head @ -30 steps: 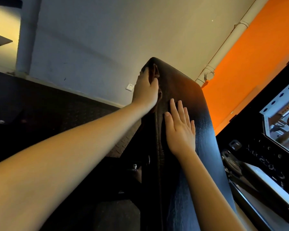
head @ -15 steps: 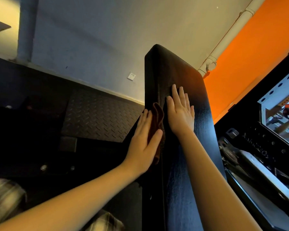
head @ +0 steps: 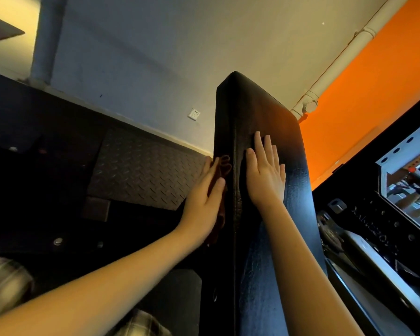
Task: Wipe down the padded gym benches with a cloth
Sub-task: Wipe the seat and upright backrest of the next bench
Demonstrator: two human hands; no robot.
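A black padded bench back [head: 264, 112] stands raised and tilted up in the middle of the view. My left hand [head: 204, 202] presses a dark brown cloth [head: 222, 166] flat against the pad's left side edge; most of the cloth is hidden under the palm, with a fold showing above the fingertips. My right hand [head: 264, 175] lies flat on the pad's front face, fingers spread and pointing up, holding nothing.
A black metal rack with holes and a mirror [head: 407, 180] stands close on the right. Dark diamond-plate floor mats [head: 141, 170] lie to the left. A grey wall with a socket [head: 194, 114] and an orange wall with a white pipe [head: 330, 69] are behind.
My left hand slid the cloth down the pad's left edge from the top corner to mid-height. My right hand stayed flat on the pad face. The view shifted.
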